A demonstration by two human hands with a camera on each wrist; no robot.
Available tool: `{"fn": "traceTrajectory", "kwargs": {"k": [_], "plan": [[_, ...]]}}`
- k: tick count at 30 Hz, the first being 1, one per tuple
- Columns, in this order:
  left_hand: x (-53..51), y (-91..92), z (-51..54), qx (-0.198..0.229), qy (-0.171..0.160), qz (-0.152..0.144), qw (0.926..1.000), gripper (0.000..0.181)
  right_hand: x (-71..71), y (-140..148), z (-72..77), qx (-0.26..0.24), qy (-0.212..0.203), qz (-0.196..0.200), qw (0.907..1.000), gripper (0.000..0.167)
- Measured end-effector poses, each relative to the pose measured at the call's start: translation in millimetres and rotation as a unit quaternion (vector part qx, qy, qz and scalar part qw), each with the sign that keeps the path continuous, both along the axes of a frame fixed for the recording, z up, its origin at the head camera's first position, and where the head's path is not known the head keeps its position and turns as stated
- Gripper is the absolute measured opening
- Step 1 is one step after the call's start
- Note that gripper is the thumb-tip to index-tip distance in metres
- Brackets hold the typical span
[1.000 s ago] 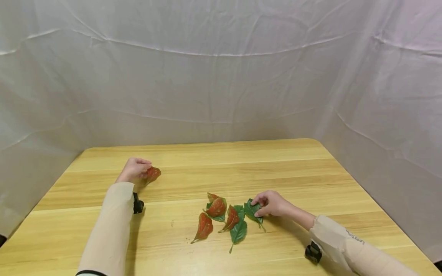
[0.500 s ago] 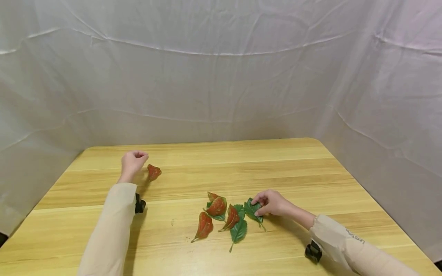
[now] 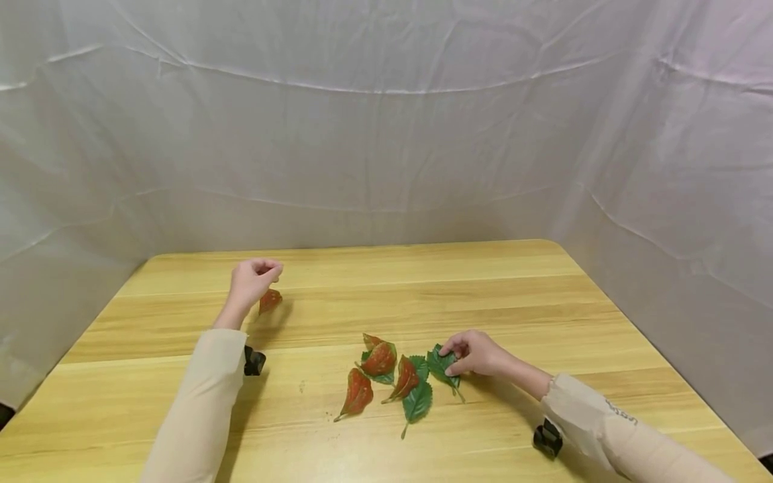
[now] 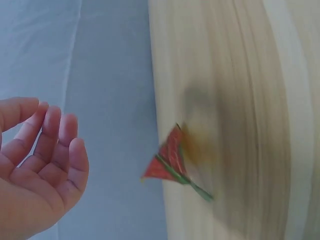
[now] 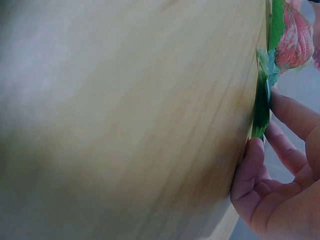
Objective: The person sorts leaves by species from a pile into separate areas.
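Observation:
In the head view my left hand (image 3: pixel 253 282) hovers above the table's far left, its thumb and forefinger tips meeting with nothing held. Behind it a red leaf (image 3: pixel 271 301) lies on the wood, partly hidden by the hand; the left wrist view shows that leaf's green stem. My right hand (image 3: pixel 477 354) is low over the table, its thumb and fingers curled at a green leaf (image 3: pixel 436 371) and pinching it. Left of that leaf, a red leaf (image 3: pixel 406 380) overlaps a green leaf (image 3: pixel 418 405). Another red leaf (image 3: pixel 357 394) lies nearer me.
A small heap of red leaves (image 3: pixel 380 360) over green lies mid-table. The pale wooden table (image 3: pixel 513 295) has a rounded far corner. Grey-white cloth (image 3: pixel 374 147) hangs behind it and at both sides. A black wrist camera (image 3: pixel 548 439) sits under the right sleeve.
My left hand let go of the red leaf at the far left, rose off it, then shifted right above it. The right hand stays at the green leaf.

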State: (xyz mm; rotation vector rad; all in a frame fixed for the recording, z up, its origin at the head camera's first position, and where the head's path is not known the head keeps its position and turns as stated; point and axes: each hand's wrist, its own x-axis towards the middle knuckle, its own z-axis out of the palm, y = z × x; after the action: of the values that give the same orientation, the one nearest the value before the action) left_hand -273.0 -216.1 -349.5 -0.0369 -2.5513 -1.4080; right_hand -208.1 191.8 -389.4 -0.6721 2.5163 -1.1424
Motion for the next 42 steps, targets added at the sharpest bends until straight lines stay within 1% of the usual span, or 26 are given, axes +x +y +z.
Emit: {"fn": "traceTrajectory", "kwargs": {"k": [3,6,10,14,17,20,24,25,27,30,31,32,35,42], "plan": [[3.9,6.7,1.4,-0.007,0.007,-0.013,0.9999,0.025,0.1,-0.3,0.4,-0.002,-0.001,0.000,1.0000,0.027],[8.3,14.3,2.2,0.003,-0.003,-0.025,0.9997,0.024,-0.4,-0.5,0.8,-0.002,-0.001,-0.001,1.0000,0.026],[13.7,25.4,2.2,0.006,-0.011,-0.046,0.9989,0.023,-1.5,-0.6,0.1,-0.003,-0.004,-0.001,1.0000,0.026],[18.8,35.2,2.4,-0.001,0.005,-0.065,0.9979,0.021,-1.2,-1.5,-0.3,-0.009,-0.009,0.001,0.9999,0.026],[23.1,42.7,5.0,-0.005,0.015,-0.079,0.9967,0.020,-0.5,-2.3,0.5,-0.011,-0.009,0.003,0.9999,0.026],[26.7,48.8,7.7,-0.019,0.023,-0.093,0.9952,0.019,-0.8,-2.5,0.3,-0.015,-0.010,0.003,0.9998,0.026],[30.9,54.3,9.4,-0.039,0.031,-0.103,0.9935,0.018,-2.3,-0.3,-2.8,-0.034,0.000,0.019,0.9992,0.027],[32.3,55.7,9.6,-0.042,0.032,-0.105,0.9931,0.018,-3.5,1.2,-5.3,-0.040,0.013,0.034,0.9985,0.027],[35.8,59.3,10.7,-0.044,0.036,-0.110,0.9923,0.017,-4.1,2.6,-6.2,-0.045,0.018,0.040,0.9980,0.028],[41.9,65.7,12.2,-0.046,0.044,-0.129,0.9896,0.016,-4.4,2.1,-5.9,-0.037,0.014,0.031,0.9987,0.027],[43.9,68.1,12.6,-0.045,0.048,-0.136,0.9885,0.015,-4.4,1.5,-5.6,-0.032,0.013,0.026,0.9991,0.027],[45.9,70.8,13.1,-0.045,0.052,-0.143,0.9873,0.014,-3.4,0.0,-3.4,-0.024,0.002,0.012,0.9996,0.027],[51.8,77.8,13.7,-0.045,0.060,-0.162,0.9838,0.012,-2.6,-2.4,-1.8,-0.012,-0.004,-0.001,0.9999,0.026],[64.6,90.7,11.2,-0.065,0.068,-0.201,0.9750,0.008,-2.7,-3.3,-2.2,-0.003,-0.008,-0.005,0.9999,0.026]]}}
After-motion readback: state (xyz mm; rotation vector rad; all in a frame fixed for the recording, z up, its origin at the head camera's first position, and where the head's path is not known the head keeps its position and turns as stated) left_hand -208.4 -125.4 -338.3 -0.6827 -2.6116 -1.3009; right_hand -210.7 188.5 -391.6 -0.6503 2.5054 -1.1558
